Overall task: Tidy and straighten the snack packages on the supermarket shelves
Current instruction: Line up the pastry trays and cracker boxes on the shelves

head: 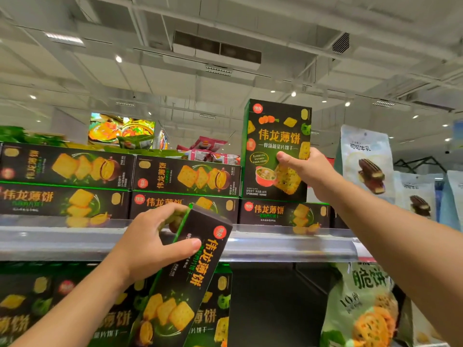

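left hand [147,242]: forearm raised, fingers and thumb clamped | right hand [307,169]: arm extended upward, thumb pinching

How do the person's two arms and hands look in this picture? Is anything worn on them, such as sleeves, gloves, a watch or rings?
Both forearms are bare as far as the picture shows; no sleeve edge comes into view. The left hand and the right hand wear no gloves. No watch, bracelet or ring shows on either wrist or on the visible fingers. The nails look short and unpainted.

dark gap [275,304] beside stacked boxes [120,186]
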`<action>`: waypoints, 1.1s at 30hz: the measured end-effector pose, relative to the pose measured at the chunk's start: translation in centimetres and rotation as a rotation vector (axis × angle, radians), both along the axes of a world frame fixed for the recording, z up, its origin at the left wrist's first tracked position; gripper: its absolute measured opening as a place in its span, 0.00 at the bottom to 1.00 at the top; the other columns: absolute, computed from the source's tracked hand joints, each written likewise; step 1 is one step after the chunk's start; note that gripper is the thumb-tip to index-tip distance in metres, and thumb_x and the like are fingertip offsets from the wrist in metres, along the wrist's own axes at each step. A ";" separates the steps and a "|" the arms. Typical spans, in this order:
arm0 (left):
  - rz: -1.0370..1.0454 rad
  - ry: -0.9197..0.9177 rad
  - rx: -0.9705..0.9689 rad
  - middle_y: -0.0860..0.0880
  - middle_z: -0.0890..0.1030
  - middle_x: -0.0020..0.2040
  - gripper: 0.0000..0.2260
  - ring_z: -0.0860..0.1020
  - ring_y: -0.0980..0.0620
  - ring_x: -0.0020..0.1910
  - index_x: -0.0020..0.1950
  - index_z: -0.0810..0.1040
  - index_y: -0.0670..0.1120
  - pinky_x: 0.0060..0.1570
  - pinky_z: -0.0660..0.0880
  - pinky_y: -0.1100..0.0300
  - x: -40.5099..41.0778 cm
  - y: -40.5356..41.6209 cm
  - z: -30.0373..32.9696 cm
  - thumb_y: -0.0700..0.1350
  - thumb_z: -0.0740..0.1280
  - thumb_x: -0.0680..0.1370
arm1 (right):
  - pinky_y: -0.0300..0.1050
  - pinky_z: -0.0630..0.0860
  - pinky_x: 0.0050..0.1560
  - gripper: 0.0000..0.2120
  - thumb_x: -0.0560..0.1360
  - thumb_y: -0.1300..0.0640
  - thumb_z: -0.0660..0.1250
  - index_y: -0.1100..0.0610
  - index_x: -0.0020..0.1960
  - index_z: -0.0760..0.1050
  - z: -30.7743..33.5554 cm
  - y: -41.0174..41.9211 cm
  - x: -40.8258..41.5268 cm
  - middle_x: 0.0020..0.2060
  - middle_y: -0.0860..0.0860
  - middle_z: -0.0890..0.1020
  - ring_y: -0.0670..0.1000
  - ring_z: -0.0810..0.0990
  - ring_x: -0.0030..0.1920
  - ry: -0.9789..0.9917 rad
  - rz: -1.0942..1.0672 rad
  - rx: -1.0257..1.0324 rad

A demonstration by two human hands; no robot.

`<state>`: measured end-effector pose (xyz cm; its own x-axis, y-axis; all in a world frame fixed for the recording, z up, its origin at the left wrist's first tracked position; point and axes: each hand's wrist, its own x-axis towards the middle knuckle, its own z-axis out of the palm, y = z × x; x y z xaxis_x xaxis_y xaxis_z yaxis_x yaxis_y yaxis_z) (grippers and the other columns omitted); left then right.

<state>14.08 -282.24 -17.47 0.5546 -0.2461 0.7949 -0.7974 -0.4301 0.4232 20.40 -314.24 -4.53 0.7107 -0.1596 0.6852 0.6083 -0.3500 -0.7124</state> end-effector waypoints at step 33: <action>-0.035 0.056 0.057 0.57 0.84 0.46 0.21 0.80 0.63 0.47 0.48 0.79 0.57 0.49 0.77 0.63 0.1 0.0 -0.2 0.66 0.71 0.60 | 0.53 0.81 0.33 0.39 0.48 0.47 0.85 0.52 0.57 0.78 -26.6 -3.8 -10.1 0.48 0.53 0.86 0.58 0.85 0.45 0.161 0.020 0.044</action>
<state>14.20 -282.27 -17.65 0.5878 -0.3102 0.7472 -0.7884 -0.4266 0.4432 10.33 -318.06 -31.14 0.8140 -0.1719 0.5548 0.4916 -0.3048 -0.8157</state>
